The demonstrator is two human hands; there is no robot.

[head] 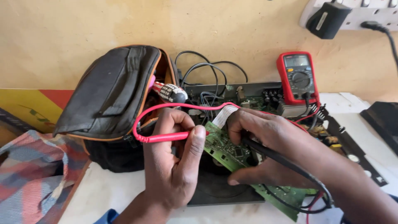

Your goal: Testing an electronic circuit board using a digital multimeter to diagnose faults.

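The green circuit board (226,147) lies tilted between both hands, its long axis running from upper left to lower right; the left hand (172,166) pinches a red probe (172,136) at its left edge, while the right hand (269,145) grips a black probe (265,152) over its middle.

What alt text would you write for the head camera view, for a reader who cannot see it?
Two bare hands probe a green circuit board: the left hand holds a red test probe, the right hand a black probe. A red multimeter leans against the wall behind, and an open black bag lies at left.
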